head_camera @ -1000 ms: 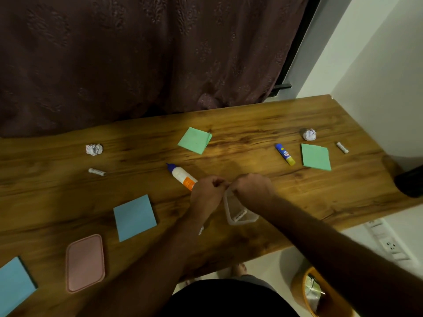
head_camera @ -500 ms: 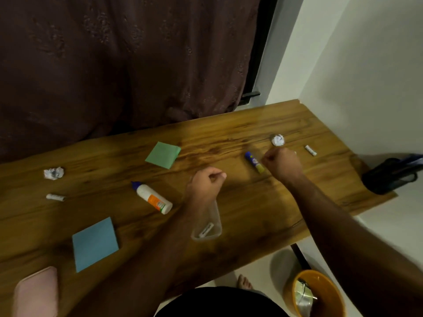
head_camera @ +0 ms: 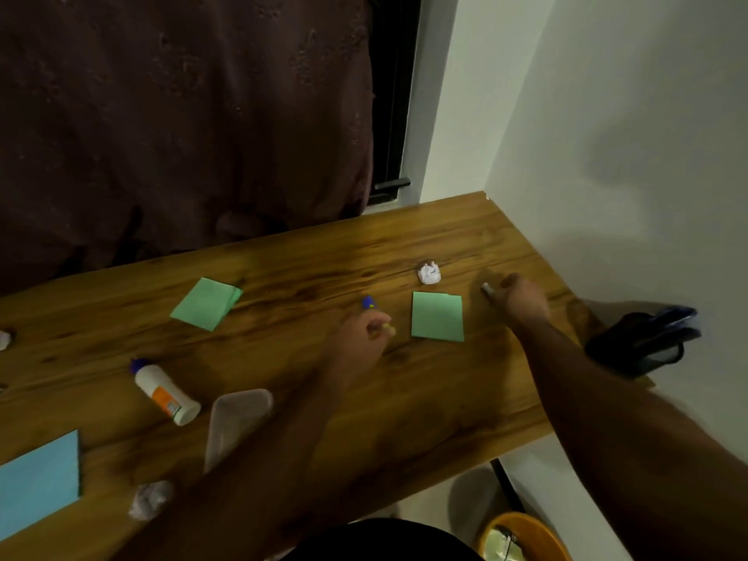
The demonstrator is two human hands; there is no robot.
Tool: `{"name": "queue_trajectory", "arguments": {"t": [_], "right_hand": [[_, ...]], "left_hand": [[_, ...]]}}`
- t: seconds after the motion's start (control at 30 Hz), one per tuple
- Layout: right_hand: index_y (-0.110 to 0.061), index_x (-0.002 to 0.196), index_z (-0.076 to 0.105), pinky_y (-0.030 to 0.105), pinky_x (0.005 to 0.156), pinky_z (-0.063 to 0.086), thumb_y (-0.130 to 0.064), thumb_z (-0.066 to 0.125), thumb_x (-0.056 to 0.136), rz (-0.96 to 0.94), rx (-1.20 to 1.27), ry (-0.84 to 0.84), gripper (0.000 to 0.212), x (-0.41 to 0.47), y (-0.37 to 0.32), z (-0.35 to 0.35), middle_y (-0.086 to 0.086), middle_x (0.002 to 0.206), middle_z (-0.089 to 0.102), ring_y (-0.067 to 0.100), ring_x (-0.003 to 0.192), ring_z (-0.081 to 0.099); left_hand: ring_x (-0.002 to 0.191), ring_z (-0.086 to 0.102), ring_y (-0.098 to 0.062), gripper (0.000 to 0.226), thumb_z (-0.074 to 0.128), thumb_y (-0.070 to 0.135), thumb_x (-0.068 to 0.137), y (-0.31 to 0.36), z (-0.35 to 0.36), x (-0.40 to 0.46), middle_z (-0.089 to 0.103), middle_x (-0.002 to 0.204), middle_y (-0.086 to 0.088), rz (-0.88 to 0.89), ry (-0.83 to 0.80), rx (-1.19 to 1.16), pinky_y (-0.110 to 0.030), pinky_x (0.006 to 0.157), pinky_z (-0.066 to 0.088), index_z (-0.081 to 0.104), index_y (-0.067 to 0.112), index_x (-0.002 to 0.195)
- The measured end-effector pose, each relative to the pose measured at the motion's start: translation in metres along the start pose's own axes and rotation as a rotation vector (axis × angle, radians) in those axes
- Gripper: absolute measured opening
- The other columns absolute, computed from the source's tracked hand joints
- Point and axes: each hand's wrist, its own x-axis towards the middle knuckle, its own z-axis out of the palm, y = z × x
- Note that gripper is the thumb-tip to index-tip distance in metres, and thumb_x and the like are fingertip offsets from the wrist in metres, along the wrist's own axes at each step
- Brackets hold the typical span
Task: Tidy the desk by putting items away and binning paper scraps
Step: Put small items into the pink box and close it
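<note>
My left hand (head_camera: 362,336) is curled round a small glue stick (head_camera: 369,303); its blue cap pokes out above my fingers and its yellow end shows to the right. Further right on the wooden desk (head_camera: 465,398), my right hand (head_camera: 522,297) pinches a short white stick (head_camera: 485,288). A crumpled white paper ball (head_camera: 429,272) lies between the hands, further back. A second paper ball (head_camera: 149,498) sits near the front edge, beside my left forearm. The clear plastic container (head_camera: 239,419) stands free on the desk, partly behind that arm.
A white glue bottle (head_camera: 166,392) lies on its side at left. Two green note pads (head_camera: 206,303) (head_camera: 437,316) and a blue pad (head_camera: 38,479) lie flat. A black pen holder (head_camera: 647,342) stands at the desk's right end. An orange bin (head_camera: 522,536) is on the floor below.
My left hand let go of the clear container and moved right onto the glue stick. My right hand went further right to the white stick. The view swung right.
</note>
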Motion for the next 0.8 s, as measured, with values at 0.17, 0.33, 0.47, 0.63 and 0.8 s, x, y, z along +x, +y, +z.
{"name": "queue_trajectory", "arguments": {"t": [0.17,0.33,0.47,0.63,0.8], "right_hand": [[-0.009,0.116,0.061,0.039,0.085,0.050,-0.048,0.056,0.092,-0.047,-0.001,-0.090,0.047,0.021,0.009,0.005,0.016,0.117,0.065,0.035,0.107,0.061],[-0.009,0.115,0.061,0.039,0.082,0.052,-0.044,0.050,0.094,-0.063,-0.026,-0.118,0.042,0.029,0.007,0.013,0.015,0.114,0.065,0.034,0.103,0.062],[-0.010,0.106,0.064,0.038,0.079,0.055,-0.043,0.052,0.095,-0.043,-0.070,-0.102,0.037,0.031,0.005,0.016,0.014,0.107,0.067,0.033,0.097,0.065],[-0.011,0.104,0.067,0.034,0.073,0.053,-0.046,0.052,0.093,-0.046,0.029,-0.089,0.039,0.032,0.001,0.017,0.011,0.100,0.068,0.030,0.091,0.066],[-0.020,0.083,0.067,0.023,0.052,0.045,-0.039,0.064,0.088,-0.280,0.279,-0.130,0.020,0.003,-0.061,0.005,-0.004,0.074,0.066,0.011,0.064,0.061]], "left_hand": [[0.104,0.059,-0.011,0.029,0.060,0.033,0.091,0.029,0.033,0.023,0.065,0.117,0.004,-0.009,-0.035,0.041,-0.035,0.092,0.051,0.062,0.023,0.118],[0.104,0.058,-0.010,0.032,0.059,0.037,0.092,0.044,0.051,0.034,0.064,0.118,0.002,-0.012,-0.032,0.024,-0.033,0.089,0.052,0.061,0.022,0.121],[0.102,0.060,-0.011,0.031,0.060,0.040,0.090,0.047,0.057,0.038,0.066,0.115,0.002,-0.024,-0.020,0.025,-0.038,0.091,0.053,0.062,0.025,0.118],[0.104,0.057,-0.009,0.033,0.060,0.037,0.091,0.048,0.056,0.038,0.063,0.117,0.002,-0.044,-0.012,-0.007,-0.031,0.089,0.051,0.061,0.023,0.121],[0.096,0.057,-0.003,0.023,0.060,0.032,0.092,0.044,0.028,0.032,0.062,0.106,0.011,-0.084,0.104,-0.140,-0.016,0.070,0.043,0.064,0.025,0.113]]}}
